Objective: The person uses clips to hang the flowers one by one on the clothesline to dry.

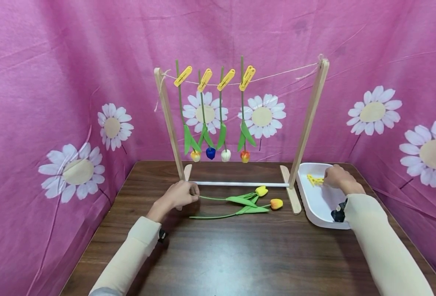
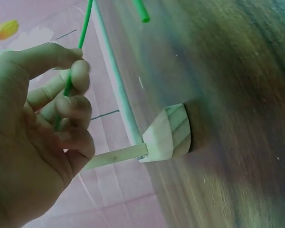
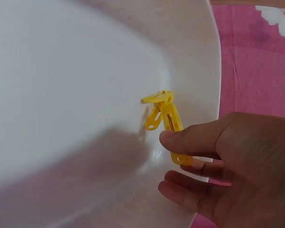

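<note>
The left arm slants forward over the desk [image 1: 218, 255]; the thumb and index finger of its hand [image 1: 177, 195] are closed in a pinch on a yellow tulip's stem, the other fingers curled. That tulip [image 1: 261, 191] stretches out to the right of these fingers, while an orange one [image 1: 275, 204] lies on the person's side of them. The right hand [image 1: 340, 179] dips into the tray [image 1: 319, 207], its thumb and index finger pinching a clip [image 3: 171, 116], the remaining fingers loosely bent. More clips [image 3: 154, 98] lie just past the thumb tip. Beyond the left fingers, four tulips [image 1: 211, 153] hang, blooms down.
</note>
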Demonstrator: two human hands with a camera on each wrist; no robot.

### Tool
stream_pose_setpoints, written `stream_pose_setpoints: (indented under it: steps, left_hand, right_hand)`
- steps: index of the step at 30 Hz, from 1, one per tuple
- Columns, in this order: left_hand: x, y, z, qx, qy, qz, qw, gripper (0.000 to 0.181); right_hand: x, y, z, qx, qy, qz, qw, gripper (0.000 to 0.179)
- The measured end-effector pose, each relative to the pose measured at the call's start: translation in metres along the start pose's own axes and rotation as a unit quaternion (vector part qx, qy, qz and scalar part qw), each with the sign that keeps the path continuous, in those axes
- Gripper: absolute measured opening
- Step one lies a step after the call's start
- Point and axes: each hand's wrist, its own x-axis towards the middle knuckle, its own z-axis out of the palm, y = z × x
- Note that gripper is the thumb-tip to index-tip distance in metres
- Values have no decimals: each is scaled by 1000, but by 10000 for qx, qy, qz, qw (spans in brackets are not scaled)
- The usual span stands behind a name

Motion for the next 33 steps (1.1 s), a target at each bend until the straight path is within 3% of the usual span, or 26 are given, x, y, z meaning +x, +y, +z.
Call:
stream_pose_setpoints:
  steps: [2,5,8,11,14,19,22,24,28,33]
  left_hand:
    - [0,-1,-2,-333,124,-2,9994,6]
    - [0,-2,-5,-1395,264,-87,9898,10]
    - [0,0,-9,-2454,417,-271,9681,13]
    - [1,5,-10,-3163,603,-298,9463,16]
    - [3,9,-8,-3839,690,112,9207,19]
    - [8,17,-3,-4953,547,1142,8594,12]
    - [13,26,0,-5261,670,1385,8364,14]
    - [16,32,3,-5295,881,1395,8321,18]
    - [21,44,8,-5213,1213,1485,8316,23]
    - [27,57,11,-5085,1051,1874,8338,23]
  right_hand:
    - [0,0,-1,65,85,-14,9999,28]
    - [0,-1,-3,305,161,16,9994,29]
    - [-1,-2,-3,569,250,74,9980,31]
    - [-3,-2,-3,699,381,99,9968,33]
    - [-3,-3,-4,714,611,-21,9956,38]
    - [-3,-6,-4,1018,1092,-314,9883,43]
    - [-4,-10,-6,1311,1376,-397,9810,42]
    - [-5,-12,-8,1503,1551,-451,9753,42]
    - [-8,-18,-12,1943,1655,-518,9655,43]
    - [-13,-26,-15,2397,1831,-536,9519,36]
